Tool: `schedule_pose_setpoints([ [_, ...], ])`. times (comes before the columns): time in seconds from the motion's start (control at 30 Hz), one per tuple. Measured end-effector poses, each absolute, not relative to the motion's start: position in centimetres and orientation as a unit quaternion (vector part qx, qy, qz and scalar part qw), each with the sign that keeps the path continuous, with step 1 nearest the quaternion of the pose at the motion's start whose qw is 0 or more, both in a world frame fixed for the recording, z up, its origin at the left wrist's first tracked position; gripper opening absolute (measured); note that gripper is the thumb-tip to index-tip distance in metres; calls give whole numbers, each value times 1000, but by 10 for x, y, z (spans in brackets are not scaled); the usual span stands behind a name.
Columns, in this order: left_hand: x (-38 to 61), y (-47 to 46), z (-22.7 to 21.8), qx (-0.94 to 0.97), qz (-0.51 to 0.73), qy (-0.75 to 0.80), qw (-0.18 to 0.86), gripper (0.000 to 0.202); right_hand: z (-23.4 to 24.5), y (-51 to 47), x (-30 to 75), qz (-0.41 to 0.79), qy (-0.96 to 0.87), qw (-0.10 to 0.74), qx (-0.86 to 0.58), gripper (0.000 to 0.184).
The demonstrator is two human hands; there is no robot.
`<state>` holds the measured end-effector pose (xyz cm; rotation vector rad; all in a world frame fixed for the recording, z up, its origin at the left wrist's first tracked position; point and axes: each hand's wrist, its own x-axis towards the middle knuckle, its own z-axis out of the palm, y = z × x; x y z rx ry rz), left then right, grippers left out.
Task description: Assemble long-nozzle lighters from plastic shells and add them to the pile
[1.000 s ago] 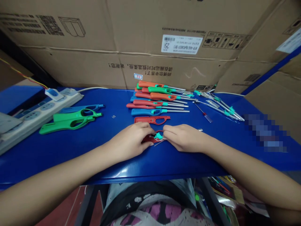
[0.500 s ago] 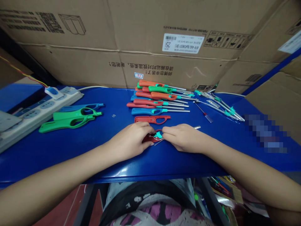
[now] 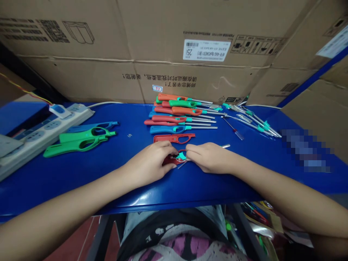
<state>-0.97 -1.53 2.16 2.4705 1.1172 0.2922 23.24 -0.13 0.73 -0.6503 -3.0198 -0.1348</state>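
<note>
Between my hands lies a red half-shell of a long-neck lighter [image 3: 175, 161], with a teal trigger piece [image 3: 181, 156] and thin white wires in it. My left hand [image 3: 153, 161] is closed around the shell's left end, thumb on the near side. The fingers of my right hand [image 3: 208, 156] are pinched at the shell's right end, around the lighter's neck; its silver metal tube [image 3: 226, 146] sticks out beyond the hand. My fingers hide much of the inner parts. Just behind lies another red half-shell [image 3: 174, 138] with its inside facing up.
Several assembled lighters [image 3: 174, 119] are stacked at the back. Metal tubes with teal triggers [image 3: 261, 125] and a screwdriver [image 3: 236, 132] lie right. Green half-shells [image 3: 78, 145], small screws [image 3: 129, 135] and a power strip [image 3: 49, 127] are left. A cardboard box [image 3: 103, 79] walls the back.
The camera view has shifted slightly. Both hands stay on the red lighter shell with almost the same hold, and nothing on the table has visibly moved.
</note>
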Motion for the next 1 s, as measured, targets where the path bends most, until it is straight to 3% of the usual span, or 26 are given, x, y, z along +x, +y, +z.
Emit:
schedule_pose_setpoints([
  [0.37, -10, -16, 22, 884, 100, 408, 205, 23, 7, -2, 232, -23, -974, 45, -220, 19],
  [0.77, -9, -18, 23, 889, 119, 407, 174, 25, 3, -2, 231, -99, -972, 85, -197, 20],
  [1.0, -8, -22, 20, 905, 112, 385, 144, 34, 9, -4, 229, -54, -979, 61, -186, 20],
])
